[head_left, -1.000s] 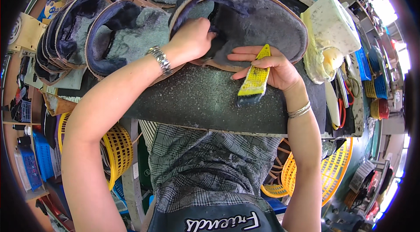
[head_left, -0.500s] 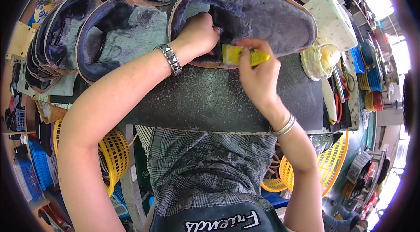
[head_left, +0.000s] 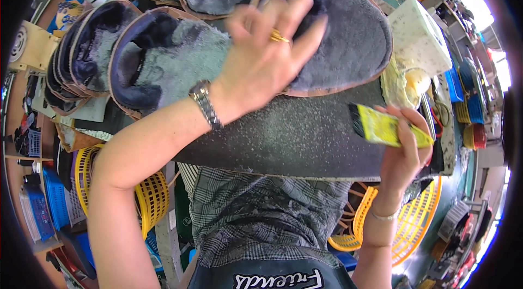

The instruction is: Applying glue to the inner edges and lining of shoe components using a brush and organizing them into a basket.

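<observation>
A grey fleece-lined slipper with a tan edge lies at the far side of the dark work board. Over its heel end is my left hand, blurred, with its fingers spread and nothing held in them; whether it touches the fleece I cannot tell. In my right hand is a yellow-handled flat brush, its dark bristles pointing left. That hand is raised over the right part of the board, apart from the slipper. Just beyond it stands a glue-smeared pot.
More fleece-lined slippers stand in a row on the left, with others behind. A white block-shaped container is at the back right, near scissors. Yellow baskets flank my lap below the board edge.
My right hand has drawn the brush away from the slipper, right and nearer to me. My left hand has come out of the slipper's heel area and spread its fingers; the slipper has shifted slightly.
</observation>
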Demonstrator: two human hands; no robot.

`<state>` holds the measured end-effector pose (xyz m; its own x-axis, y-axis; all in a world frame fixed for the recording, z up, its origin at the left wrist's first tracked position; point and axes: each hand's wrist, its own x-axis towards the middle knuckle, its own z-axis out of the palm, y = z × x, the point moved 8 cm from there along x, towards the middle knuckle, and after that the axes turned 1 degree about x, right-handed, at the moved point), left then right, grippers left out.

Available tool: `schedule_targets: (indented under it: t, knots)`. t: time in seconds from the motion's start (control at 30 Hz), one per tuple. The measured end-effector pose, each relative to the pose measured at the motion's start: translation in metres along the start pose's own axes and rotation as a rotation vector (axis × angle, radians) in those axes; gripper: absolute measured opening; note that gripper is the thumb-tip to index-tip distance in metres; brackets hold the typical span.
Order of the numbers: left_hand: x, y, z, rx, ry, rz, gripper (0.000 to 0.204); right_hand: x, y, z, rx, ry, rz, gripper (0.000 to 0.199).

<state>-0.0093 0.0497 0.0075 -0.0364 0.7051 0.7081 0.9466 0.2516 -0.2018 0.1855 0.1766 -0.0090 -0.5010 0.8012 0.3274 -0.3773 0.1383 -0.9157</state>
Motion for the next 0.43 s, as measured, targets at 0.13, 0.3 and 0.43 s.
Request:
schedule_targets:
  t: [0.13, 0.3, 0.43]
  knots:
    - [0.018, -0.100, 0.056, -0.496, -0.407, -0.613, 0.036, -0.007, -0.004, -0.029, 0.052, 0.055, 0.024, 0.022]
    - [0.082, -0.185, 0.035, -0.072, 0.094, -0.372, 0.036, -0.003, -0.007, -0.049, 0.084, 0.099, 0.021, 0.023]
    - [0.068, -0.281, 0.089, 0.622, -0.425, -0.407, 0.038, 0.002, 0.002, -0.057, 0.088, 0.107, 0.034, 0.023]
